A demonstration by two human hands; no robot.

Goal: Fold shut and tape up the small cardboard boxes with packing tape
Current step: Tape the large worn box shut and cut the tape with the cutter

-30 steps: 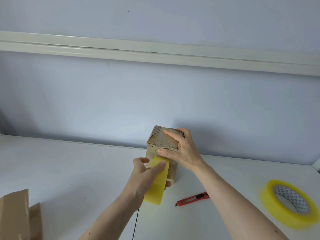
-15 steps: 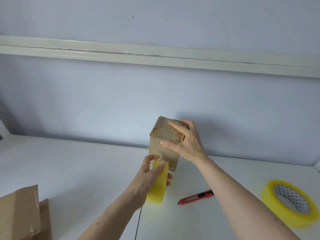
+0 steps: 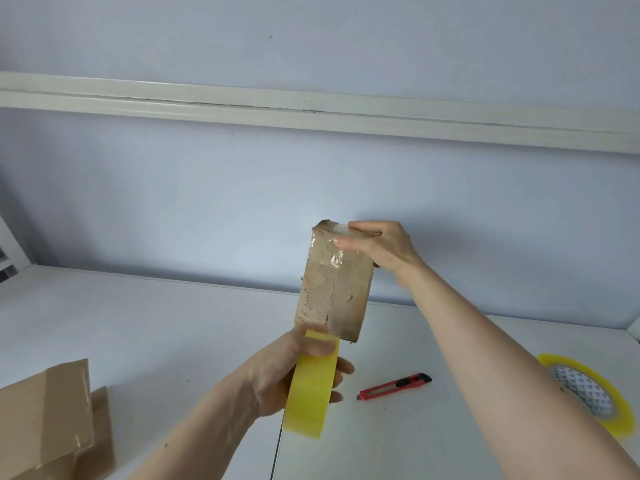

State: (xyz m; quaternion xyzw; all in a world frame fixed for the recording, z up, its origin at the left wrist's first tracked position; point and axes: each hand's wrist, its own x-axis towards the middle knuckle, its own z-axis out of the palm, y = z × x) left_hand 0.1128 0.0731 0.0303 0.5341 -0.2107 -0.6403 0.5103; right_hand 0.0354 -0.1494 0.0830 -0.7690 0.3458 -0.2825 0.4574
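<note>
A small worn cardboard box (image 3: 334,289) is lifted off the white table and tilted, its torn face toward me. My right hand (image 3: 379,245) grips its upper end, thumb pressing a clear strip of tape onto the face. Just below the box's lower edge, my left hand (image 3: 294,368) holds a yellow roll of packing tape (image 3: 311,386), seen edge-on. Clear tape runs from the roll up along the box face.
A red utility knife (image 3: 394,386) lies on the white table (image 3: 138,323) right of my left hand. A second yellow tape roll (image 3: 588,396) lies flat at the far right. Brown cardboard boxes (image 3: 48,420) sit at the lower left. A blue wall stands behind.
The box has been raised off the table and tilted so its long face shows. My left hand has drawn the roll down below the box, laying tape along it.
</note>
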